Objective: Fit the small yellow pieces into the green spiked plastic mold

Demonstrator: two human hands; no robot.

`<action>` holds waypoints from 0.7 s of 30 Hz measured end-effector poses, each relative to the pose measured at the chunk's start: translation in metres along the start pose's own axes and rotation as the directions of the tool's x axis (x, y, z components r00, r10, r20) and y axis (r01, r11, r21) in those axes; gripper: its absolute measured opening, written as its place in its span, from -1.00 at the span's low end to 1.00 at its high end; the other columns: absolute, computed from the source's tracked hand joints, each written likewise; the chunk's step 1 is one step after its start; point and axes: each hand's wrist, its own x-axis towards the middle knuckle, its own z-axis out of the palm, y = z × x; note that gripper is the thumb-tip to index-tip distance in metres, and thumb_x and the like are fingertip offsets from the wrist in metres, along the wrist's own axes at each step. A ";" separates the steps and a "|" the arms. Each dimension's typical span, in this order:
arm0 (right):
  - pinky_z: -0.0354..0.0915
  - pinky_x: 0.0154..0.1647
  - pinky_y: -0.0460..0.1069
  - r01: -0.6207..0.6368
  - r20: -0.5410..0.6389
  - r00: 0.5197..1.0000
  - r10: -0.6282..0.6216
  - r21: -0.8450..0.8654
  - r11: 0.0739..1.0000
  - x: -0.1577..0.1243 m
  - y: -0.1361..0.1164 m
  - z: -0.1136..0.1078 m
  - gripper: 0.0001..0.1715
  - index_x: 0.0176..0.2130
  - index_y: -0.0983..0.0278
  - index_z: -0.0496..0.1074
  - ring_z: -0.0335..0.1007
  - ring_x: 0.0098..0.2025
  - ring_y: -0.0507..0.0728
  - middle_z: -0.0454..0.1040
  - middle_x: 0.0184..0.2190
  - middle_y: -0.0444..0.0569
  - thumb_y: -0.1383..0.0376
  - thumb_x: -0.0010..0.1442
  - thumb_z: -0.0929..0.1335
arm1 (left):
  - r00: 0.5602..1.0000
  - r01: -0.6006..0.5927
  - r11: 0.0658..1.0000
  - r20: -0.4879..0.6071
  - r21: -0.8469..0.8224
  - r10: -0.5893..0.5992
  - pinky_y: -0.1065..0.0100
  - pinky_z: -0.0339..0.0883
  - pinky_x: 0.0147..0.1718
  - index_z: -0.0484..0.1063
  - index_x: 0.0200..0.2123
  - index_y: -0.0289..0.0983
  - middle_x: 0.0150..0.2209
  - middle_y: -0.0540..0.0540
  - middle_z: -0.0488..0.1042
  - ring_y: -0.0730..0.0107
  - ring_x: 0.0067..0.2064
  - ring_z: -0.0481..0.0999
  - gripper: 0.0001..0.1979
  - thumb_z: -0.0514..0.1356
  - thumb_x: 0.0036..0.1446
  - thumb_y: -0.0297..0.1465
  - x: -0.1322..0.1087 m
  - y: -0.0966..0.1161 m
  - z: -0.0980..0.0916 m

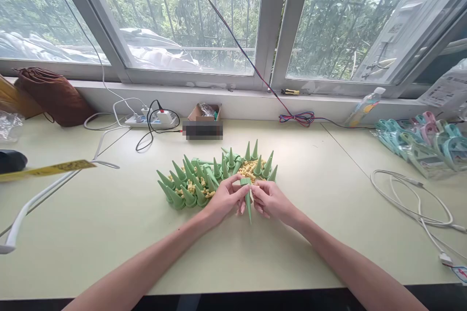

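A green cone-shaped spike (247, 198) hangs point down between my two hands over the pale green table (109, 223). My left hand (226, 198) pinches its wide upper end from the left. My right hand (269, 199) closes on the same upper end from the right, fingertips touching it. Just behind my hands lies a pile of several more green spikes (197, 180) mixed with small yellow parts (250, 169).
A small open cardboard box (204, 117) and a power strip (151, 118) with cables sit by the window sill. White cables (412, 201) lie at right, packaged pastel items (419, 141) at far right. A brown bag (51, 95) and yellow tape (47, 170) are at left.
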 end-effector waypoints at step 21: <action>0.05 -0.72 -0.10 0.147 -0.074 0.985 -0.155 -0.101 0.984 0.002 0.005 -0.001 -0.52 -0.47 0.21 0.19 0.10 -0.73 -0.02 0.17 -0.72 -0.25 -0.03 0.34 0.24 | 1.000 -0.029 0.999 0.001 0.034 0.029 0.50 0.26 -0.71 0.25 -0.17 -0.24 -0.54 0.02 0.48 0.47 -0.65 0.41 -0.66 0.18 0.24 -0.10 -0.001 0.004 0.001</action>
